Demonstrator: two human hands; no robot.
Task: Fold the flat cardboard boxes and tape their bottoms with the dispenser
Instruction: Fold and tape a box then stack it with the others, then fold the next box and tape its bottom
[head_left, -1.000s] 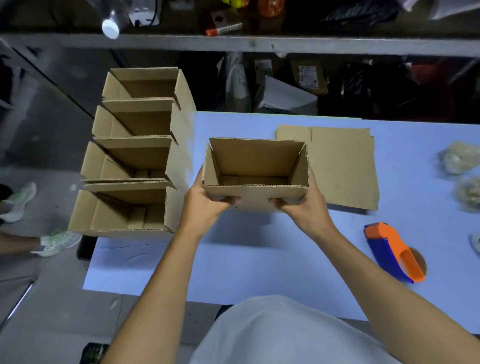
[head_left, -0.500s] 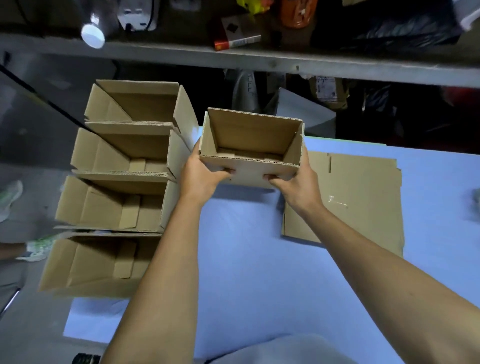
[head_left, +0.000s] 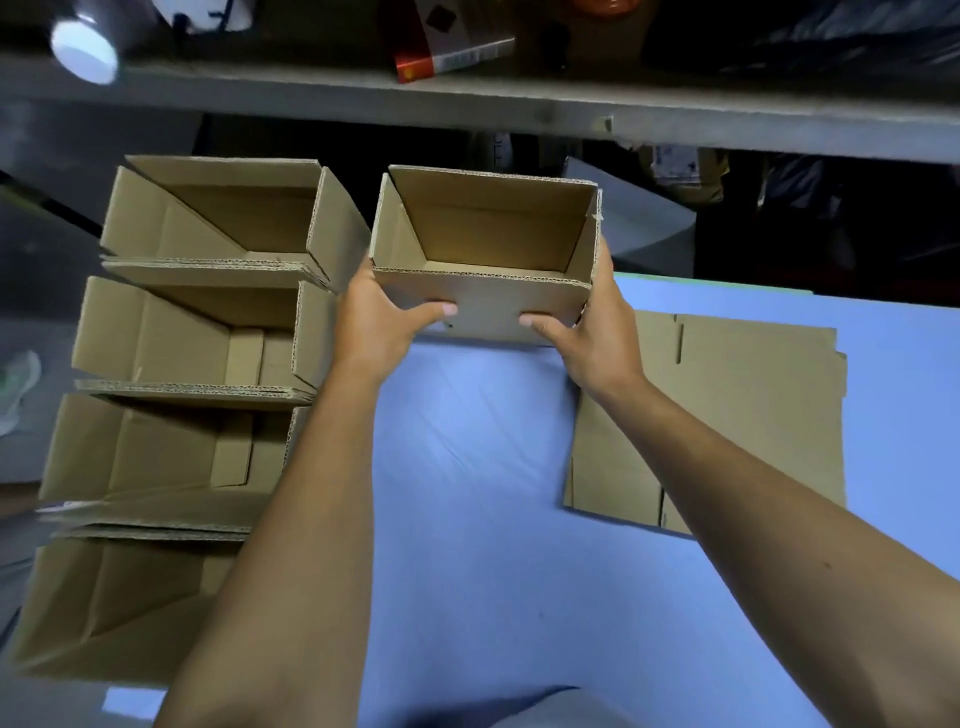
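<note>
Both hands, left hand (head_left: 374, 322) and right hand (head_left: 597, 332), grasp the open box (head_left: 483, 260) between them, thumbs on its near wall; it has moved farther out, seemingly level with the row's far box (head_left: 228, 218).

Folded cardboard boxes: five. Four stand in a row (head_left: 197, 395) left of the blue worktop (head_left: 467, 519); one, the held box (head_left: 483, 249), is at its far edge. Flat cardboard stack (head_left: 753, 415): one, on the worktop's right part. Hands: two.
</note>
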